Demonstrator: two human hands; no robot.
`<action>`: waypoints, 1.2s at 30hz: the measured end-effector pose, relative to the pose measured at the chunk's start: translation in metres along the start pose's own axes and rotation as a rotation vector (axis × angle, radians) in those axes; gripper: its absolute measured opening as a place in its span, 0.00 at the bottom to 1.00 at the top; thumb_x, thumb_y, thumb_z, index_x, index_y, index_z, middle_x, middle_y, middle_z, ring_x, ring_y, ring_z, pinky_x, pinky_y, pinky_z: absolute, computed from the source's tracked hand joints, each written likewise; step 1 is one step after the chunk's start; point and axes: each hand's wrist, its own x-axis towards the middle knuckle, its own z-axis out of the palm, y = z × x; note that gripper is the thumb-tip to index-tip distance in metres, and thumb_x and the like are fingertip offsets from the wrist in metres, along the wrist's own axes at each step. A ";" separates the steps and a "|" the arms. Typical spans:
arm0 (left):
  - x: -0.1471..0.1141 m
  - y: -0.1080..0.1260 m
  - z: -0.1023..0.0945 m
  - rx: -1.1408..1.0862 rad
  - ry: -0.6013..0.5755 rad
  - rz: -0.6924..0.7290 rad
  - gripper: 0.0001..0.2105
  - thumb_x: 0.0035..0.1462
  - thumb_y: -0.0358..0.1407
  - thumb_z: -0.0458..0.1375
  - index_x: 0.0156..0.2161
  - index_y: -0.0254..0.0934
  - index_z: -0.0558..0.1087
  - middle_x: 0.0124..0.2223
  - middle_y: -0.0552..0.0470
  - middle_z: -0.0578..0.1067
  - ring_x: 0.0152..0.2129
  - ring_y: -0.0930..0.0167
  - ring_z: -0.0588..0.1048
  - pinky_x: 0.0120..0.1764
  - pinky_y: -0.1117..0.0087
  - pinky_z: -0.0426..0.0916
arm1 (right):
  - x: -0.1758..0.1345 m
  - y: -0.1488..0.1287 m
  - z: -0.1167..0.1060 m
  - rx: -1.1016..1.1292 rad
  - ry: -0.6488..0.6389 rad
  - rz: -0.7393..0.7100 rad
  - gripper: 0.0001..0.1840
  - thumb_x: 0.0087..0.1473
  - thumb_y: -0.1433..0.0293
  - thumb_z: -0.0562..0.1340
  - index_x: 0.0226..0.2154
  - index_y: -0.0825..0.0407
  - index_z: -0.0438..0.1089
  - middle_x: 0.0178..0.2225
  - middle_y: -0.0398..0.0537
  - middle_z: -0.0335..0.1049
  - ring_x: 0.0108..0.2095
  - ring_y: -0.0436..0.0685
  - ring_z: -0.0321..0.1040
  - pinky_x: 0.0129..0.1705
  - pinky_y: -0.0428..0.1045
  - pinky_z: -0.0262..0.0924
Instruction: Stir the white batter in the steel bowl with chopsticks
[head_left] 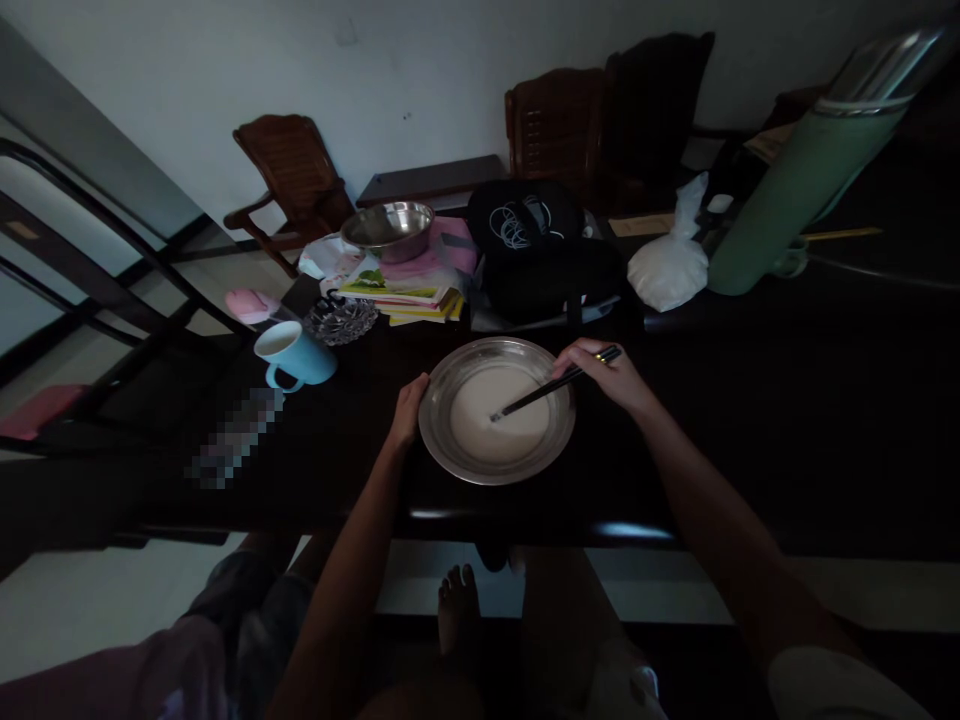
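A steel basin [450, 455] stands on the dark table with a whitish liquid [480, 400] in it. My left hand [409, 408] grips the basin's left rim; its thumb lies along the edge and the other fingers are hidden behind the side. Above the basin's right rim, my right hand [600, 370] is closed around black chopsticks [536, 394] with gold bands near the top. Their lower tips dip into the liquid near the middle of the basin.
A blue mug [311, 362] and a glass ashtray [341, 318] stand at left. Behind the basin are a second steel bowl [390, 235], stacked books [405, 298] and a black bag [551, 270]. A tied bag of white powder [669, 270] and a green thermos [795, 190] stand at right.
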 end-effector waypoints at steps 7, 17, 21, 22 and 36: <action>-0.002 0.005 0.002 0.055 -0.017 0.034 0.20 0.52 0.50 0.62 0.21 0.36 0.67 0.20 0.58 0.66 0.20 0.75 0.62 0.25 0.73 0.59 | 0.000 0.000 0.000 0.031 0.060 0.027 0.24 0.57 0.47 0.61 0.28 0.49 0.77 0.23 0.45 0.78 0.27 0.55 0.76 0.36 0.51 0.68; -0.001 0.003 0.000 0.033 -0.030 0.028 0.21 0.49 0.52 0.64 0.22 0.36 0.68 0.21 0.57 0.66 0.20 0.74 0.61 0.25 0.73 0.58 | 0.000 0.001 -0.001 0.018 0.052 0.024 0.24 0.58 0.47 0.60 0.29 0.49 0.77 0.24 0.45 0.78 0.28 0.55 0.76 0.37 0.51 0.68; -0.002 0.004 0.001 0.034 -0.021 0.050 0.19 0.51 0.50 0.63 0.22 0.36 0.68 0.21 0.57 0.66 0.21 0.74 0.62 0.25 0.72 0.59 | 0.000 0.003 0.000 -0.012 -0.013 -0.016 0.23 0.58 0.48 0.61 0.28 0.49 0.78 0.29 0.47 0.80 0.36 0.57 0.77 0.43 0.52 0.68; -0.002 0.004 0.001 0.036 -0.024 0.055 0.19 0.52 0.50 0.62 0.22 0.36 0.68 0.21 0.57 0.66 0.21 0.74 0.62 0.25 0.72 0.59 | 0.001 0.003 0.000 -0.019 0.012 -0.017 0.23 0.58 0.48 0.61 0.28 0.49 0.78 0.29 0.47 0.80 0.36 0.57 0.77 0.44 0.52 0.68; -0.001 0.001 0.000 0.036 -0.025 0.040 0.19 0.53 0.50 0.62 0.22 0.37 0.68 0.21 0.57 0.66 0.21 0.73 0.63 0.26 0.72 0.60 | 0.000 0.000 -0.002 -0.007 0.060 0.036 0.24 0.57 0.46 0.61 0.28 0.49 0.77 0.25 0.46 0.78 0.29 0.57 0.76 0.38 0.52 0.69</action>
